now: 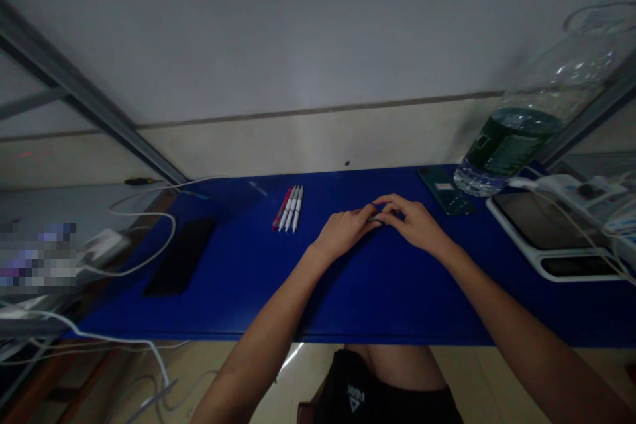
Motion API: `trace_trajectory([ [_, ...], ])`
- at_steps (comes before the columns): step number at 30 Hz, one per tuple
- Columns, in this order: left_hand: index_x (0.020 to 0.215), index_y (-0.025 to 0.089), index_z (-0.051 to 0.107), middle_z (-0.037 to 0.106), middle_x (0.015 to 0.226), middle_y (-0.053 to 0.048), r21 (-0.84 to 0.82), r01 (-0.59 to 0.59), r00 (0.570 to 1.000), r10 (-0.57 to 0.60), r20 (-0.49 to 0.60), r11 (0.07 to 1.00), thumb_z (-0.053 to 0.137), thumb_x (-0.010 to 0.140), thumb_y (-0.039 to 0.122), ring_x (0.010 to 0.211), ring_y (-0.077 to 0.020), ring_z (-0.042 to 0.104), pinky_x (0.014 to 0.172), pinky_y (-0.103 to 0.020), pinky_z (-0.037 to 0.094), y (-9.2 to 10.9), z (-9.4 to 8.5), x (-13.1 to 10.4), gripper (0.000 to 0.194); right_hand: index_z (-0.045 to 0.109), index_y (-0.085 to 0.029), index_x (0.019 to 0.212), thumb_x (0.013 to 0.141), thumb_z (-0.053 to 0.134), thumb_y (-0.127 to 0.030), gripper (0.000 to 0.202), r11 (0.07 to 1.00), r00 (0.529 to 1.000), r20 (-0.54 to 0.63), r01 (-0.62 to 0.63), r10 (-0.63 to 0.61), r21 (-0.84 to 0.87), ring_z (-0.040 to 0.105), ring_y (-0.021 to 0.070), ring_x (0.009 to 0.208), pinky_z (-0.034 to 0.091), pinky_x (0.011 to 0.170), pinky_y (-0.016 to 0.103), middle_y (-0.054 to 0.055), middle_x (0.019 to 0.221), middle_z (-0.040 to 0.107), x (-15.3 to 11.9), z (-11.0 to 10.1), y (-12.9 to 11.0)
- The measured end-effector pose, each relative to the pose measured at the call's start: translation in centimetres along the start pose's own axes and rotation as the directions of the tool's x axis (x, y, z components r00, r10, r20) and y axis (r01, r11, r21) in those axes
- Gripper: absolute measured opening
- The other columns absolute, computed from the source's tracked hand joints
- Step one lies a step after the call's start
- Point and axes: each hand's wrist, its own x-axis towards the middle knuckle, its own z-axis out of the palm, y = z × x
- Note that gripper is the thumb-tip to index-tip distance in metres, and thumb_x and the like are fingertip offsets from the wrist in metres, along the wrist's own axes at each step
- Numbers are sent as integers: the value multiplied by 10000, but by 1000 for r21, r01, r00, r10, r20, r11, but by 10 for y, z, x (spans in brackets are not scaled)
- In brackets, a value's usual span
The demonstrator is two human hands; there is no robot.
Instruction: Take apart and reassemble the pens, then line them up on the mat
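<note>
Both hands meet over the middle of the blue tabletop (248, 278). Between them is a slim, pale, pen-like object (376, 217), mostly covered by fingers. My left hand (348, 228) is closed around its left part, fingers bent over it. The fingertips of my right hand (405, 218) pinch the right part. Left of the hands, a red pen (283, 209) and several white pens (294, 209) lie side by side in a neat row, tips toward me. None of these is touched by a hand.
A black phone (181, 258) lies at the left, with white cables (169, 238) near it. On the right are a dark green phone (446, 191), a large water bottle (517, 139) and a white-framed scale-like device (551, 232). A wall (318, 139) stands behind the table.
</note>
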Motion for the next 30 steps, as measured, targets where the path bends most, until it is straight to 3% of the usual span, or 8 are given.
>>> trace_trajectory([
  [4,1304,240,468,722,1150,-88,30,7,1000,-7,-5,1000,358,1050,504,984,-250,721,752,-306,533,3,1,0,383,603,-236,1222,975,535,-436,325,998,999,11,-53,52,35,527,150,552,408,572,278,-49,608,572,-1,1,1],
  [7,1318,254,449,716,1180,-81,42,-3,1000,4,-23,999,335,1057,497,988,-254,722,749,-309,530,4,0,-1,375,609,-230,1215,985,498,-467,349,990,994,14,-105,104,94,480,141,501,366,512,268,-60,561,515,-1,2,4],
  [14,1229,211,479,735,1046,-112,60,120,993,-120,-13,991,241,1075,461,927,-282,729,731,-336,520,6,-5,0,378,621,-238,1117,969,525,-444,271,993,994,68,-94,89,70,638,173,672,488,638,293,0,729,653,1,1,16],
  [20,1173,210,516,728,1038,-113,41,101,995,-100,-18,994,212,1079,448,925,-267,724,748,-335,516,6,-2,0,397,618,-240,1002,979,504,-460,249,994,992,89,-94,88,62,630,177,688,498,674,310,5,743,646,0,-1,14],
  [26,1287,233,445,699,1122,-74,-68,46,994,-52,-97,997,392,1012,591,916,-240,714,707,-301,511,4,2,-1,454,596,-231,847,967,498,-395,227,993,991,101,-97,90,69,592,171,680,457,649,296,1,743,636,-1,-4,14],
  [30,1183,235,545,659,1138,-66,-15,-7,993,5,-118,1000,295,1056,521,906,-205,697,719,-290,508,4,5,-1,400,543,-217,677,976,463,-383,351,998,995,76,-71,71,-3,546,166,640,404,642,300,-8,651,569,0,-4,13],
])
